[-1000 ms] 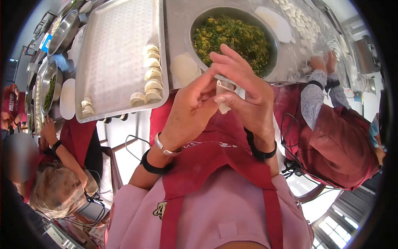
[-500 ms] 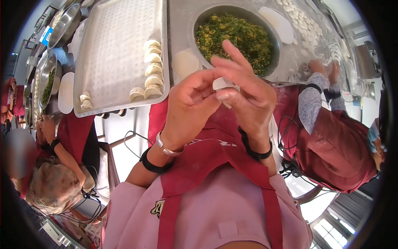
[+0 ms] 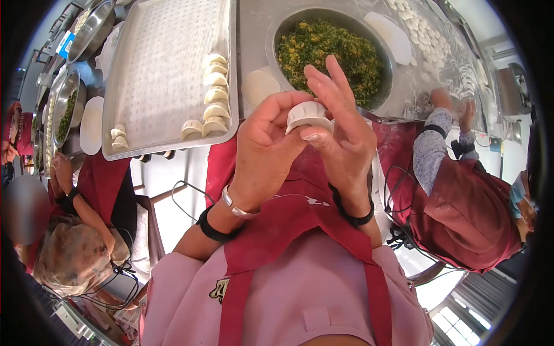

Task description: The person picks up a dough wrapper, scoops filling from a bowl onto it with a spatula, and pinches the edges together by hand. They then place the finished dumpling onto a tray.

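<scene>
A white pleated dumpling (image 3: 309, 116) is pinched between my two hands, above the front edge of the table. My left hand (image 3: 270, 147) grips its left side with thumb and index finger. The thumb of my right hand (image 3: 346, 132) presses the lower edge of the dumpling, while some right fingers stretch upward. Just beyond my hands stands a metal bowl (image 3: 388, 86) of chopped green and yellow filling (image 3: 329, 55). A round dough wrapper (image 3: 261, 87) lies left of the bowl, partly behind my left hand.
A lined metal tray (image 3: 161, 69) at left holds a row of dumplings (image 3: 214, 95) along its right side and a few at its lower left corner. Many small dough pieces (image 3: 424, 37) lie at right. Co-workers' hands (image 3: 453, 109) are at right, others (image 3: 62, 170) at left.
The dumpling has turned upward so its pleated face shows more. My right hand has shifted slightly left and its fingers have moved. The right co-worker's hands have moved a little.
</scene>
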Available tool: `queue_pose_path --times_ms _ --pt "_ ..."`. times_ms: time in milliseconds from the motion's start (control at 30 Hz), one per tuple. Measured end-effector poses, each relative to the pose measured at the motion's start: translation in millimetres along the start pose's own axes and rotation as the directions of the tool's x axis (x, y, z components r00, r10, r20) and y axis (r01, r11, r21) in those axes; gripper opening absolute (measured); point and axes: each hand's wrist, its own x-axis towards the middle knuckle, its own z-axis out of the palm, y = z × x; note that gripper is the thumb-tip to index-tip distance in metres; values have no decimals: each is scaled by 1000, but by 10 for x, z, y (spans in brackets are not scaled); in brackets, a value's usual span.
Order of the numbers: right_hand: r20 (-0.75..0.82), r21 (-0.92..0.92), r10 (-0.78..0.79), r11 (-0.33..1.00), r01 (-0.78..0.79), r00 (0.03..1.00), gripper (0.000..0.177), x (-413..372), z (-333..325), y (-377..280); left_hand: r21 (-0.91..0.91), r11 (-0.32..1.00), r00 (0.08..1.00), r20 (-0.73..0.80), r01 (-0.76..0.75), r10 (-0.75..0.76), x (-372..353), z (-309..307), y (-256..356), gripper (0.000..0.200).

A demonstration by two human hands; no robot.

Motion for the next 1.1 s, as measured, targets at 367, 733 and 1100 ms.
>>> queue_pose_path --times_ms 367,733,1100 --pt "-1 -53 -2 999 2 1000 29 52 -9 -3 -521 810 963 131 269 -236 14 -72 28 45" --pt "-53 77 45 996 -40 998 32 3 -82 -25 -581 769 964 169 265 -205 18 -54 32 44" --pt "-101 18 -109 994 112 989 14 -51 -138 182 -582 758 955 161 296 -250 -7 14 45 42"
